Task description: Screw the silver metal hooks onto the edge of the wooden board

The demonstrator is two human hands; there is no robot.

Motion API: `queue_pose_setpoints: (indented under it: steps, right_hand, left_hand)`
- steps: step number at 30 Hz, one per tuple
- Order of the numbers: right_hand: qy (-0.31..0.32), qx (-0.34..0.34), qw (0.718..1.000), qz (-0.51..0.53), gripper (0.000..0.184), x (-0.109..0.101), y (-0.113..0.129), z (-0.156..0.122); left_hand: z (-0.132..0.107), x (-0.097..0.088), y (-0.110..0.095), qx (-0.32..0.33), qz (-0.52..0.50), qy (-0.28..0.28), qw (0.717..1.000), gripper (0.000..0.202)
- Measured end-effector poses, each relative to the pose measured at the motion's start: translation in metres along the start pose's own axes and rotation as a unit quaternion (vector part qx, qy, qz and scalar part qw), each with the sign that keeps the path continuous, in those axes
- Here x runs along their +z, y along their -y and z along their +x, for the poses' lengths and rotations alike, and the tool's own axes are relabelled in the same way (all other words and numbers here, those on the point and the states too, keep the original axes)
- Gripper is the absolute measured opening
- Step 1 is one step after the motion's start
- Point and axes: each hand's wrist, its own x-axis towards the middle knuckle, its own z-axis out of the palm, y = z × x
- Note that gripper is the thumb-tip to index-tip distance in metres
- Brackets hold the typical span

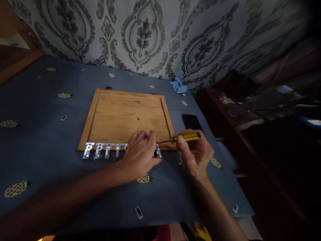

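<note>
A wooden board (117,115) with a raised frame lies flat on the patterned cloth. Along its near edge runs a metal hook rail (108,147) with several silver hooks hanging over the edge. My left hand (140,154) covers the rail's right half, its fingers bent over the rail and board edge and its thumb toward the end hook. A yellow and black screwdriver (188,136) is gripped in my right hand (197,154), its shaft pointing left at the rail's right end. The tip is hidden by my left fingers. One small dark screw (138,118) lies on the board.
Blue-grey cloth (40,134) with pineapple prints covers the table. A dark phone-like slab (192,122) lies right of the board, and a crumpled blue cloth (178,86) sits at the back. Patterned curtain (142,33) hangs behind; a wooden piece (20,60) stands at far left.
</note>
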Motion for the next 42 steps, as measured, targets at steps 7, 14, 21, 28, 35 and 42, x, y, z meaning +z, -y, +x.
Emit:
queue_pose_setpoints:
  steps: [7, 14, 21, 28, 35, 42]
  right_hand:
    - [0.010, -0.007, 1.000, 0.001, 0.007, 0.000, -0.003, -0.002]
    - [-0.100, -0.016, 0.994, 0.034, 0.009, 0.006, 0.005, 0.000]
    - [-0.121, -0.004, 0.991, 0.065, 0.018, 0.006, 0.013, 0.002]
    - [-0.086, 0.002, 0.995, 0.053, 0.015, 0.006, 0.007, 0.001]
    - [-0.078, 0.007, 0.996, 0.042, 0.015, 0.007, 0.005, -0.001]
    - [-0.068, -0.005, 0.996, 0.049, 0.010, 0.006, 0.005, -0.002]
  left_hand:
    - [0.001, -0.001, -0.001, -0.005, -0.006, 0.012, 1.000, 0.051]
    - [0.003, 0.000, 0.001, -0.002, -0.004, 0.014, 1.000, 0.050]
    - [0.001, 0.004, 0.004, 0.018, -0.003, -0.025, 1.000, 0.048]
    - [0.001, 0.004, 0.003, 0.016, 0.009, -0.022, 1.000, 0.048]
    - [0.000, 0.005, 0.003, 0.021, 0.002, -0.024, 0.999, 0.045]
    - [0.001, 0.003, 0.002, 0.013, 0.008, -0.013, 1.000, 0.047]
